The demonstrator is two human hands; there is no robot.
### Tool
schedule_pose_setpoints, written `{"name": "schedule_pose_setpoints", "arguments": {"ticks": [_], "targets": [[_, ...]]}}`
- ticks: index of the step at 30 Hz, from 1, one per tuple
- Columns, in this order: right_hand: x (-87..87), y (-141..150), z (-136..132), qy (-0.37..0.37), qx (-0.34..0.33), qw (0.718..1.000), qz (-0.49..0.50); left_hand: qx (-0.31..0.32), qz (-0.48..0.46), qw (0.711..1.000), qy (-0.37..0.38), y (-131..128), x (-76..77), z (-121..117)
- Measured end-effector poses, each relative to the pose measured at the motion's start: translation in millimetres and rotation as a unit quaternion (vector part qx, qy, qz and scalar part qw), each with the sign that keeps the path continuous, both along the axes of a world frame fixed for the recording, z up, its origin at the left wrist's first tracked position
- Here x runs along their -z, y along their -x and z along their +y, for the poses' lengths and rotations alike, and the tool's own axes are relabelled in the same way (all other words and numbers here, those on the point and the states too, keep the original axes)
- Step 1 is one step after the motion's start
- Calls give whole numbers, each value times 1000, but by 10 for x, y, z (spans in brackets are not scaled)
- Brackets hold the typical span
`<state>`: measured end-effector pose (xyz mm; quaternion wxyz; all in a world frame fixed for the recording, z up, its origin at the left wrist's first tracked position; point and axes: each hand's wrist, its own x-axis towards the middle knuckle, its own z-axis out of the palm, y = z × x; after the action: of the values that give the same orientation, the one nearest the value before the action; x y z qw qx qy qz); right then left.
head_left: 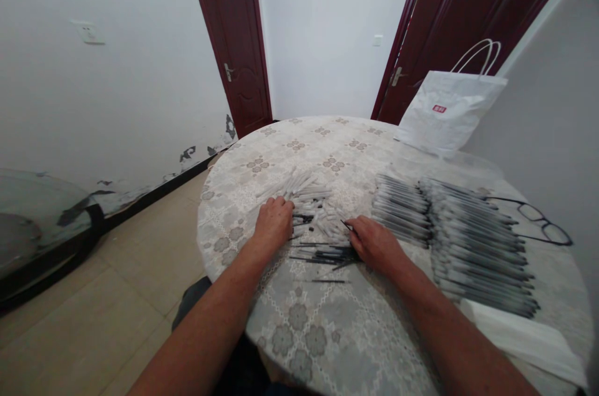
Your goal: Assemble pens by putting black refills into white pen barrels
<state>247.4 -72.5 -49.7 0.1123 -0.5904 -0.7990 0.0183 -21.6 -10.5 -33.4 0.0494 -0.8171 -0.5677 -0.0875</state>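
Observation:
My left hand [274,223] rests knuckles-up on the round table [299,321], fingers curled down into a heap of pale grey pen barrels [311,196]. My right hand [374,243] lies beside it with fingers curled over a loose bunch of thin black refills [322,254]; a dark tip sticks out at its fingertips. What either hand grips is hidden by the fingers. One refill [327,281] lies alone nearer to me.
Rows of assembled pens [468,240] are stacked at the right. Black-framed glasses [538,218] lie beyond them. A white paper bag [447,112] stands at the table's far right. Two dark red doors and white walls stand behind.

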Motion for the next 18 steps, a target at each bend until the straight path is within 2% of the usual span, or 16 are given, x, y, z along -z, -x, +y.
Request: {"name": "schedule_pose_setpoints", "arguments": {"ticks": [8,15,18], "targets": [[-2,-1,1,2,-1,1000,3,-6,-6,1000,18,4,-12,-21],[-45,14,-15,5,2,1000,7,6,-71,997,27,68,19,-20],[-43,19,-20,6,-2,1000,4,15,-72,997,16,89,21,2]]}}
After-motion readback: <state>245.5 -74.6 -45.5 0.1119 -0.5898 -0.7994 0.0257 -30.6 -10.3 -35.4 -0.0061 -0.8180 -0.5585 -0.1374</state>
